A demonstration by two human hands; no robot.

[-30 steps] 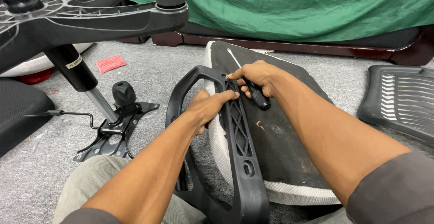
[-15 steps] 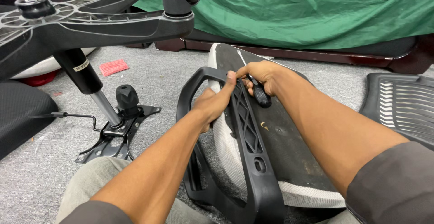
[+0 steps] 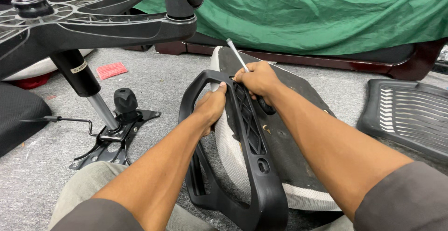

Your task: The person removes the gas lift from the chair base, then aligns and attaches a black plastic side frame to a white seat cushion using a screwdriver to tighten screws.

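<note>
Carpet floor (image 3: pixel 154 86) lies open beside your left hand (image 3: pixel 212 105), clamped on armrest (image 3: pixel 254 165); right hand (image 3: pixel 259 79) grips screwdriver (image 3: pixel 238 56) over seat (image 3: pixel 298 161).

The left hand (image 3: pixel 212 105) grips the top of a black plastic armrest (image 3: pixel 252 156), which stands on edge against an upturned seat (image 3: pixel 298 133) (white mesh rim, dark underside). The right hand (image 3: pixel 256 78) holds a screwdriver (image 3: pixel 238 56), its metal shaft sticking up past the knuckles, beside the armrest's upper end. To the left an overturned chair base (image 3: pixel 93 23) rests on its gas cylinder (image 3: pixel 88 91) and tilt plate (image 3: pixel 116 137). A green cloth (image 3: pixel 303 11) lies behind, a black backrest (image 3: pixel 410 116) to the right, all on grey carpet (image 3: pixel 154 81).
</note>
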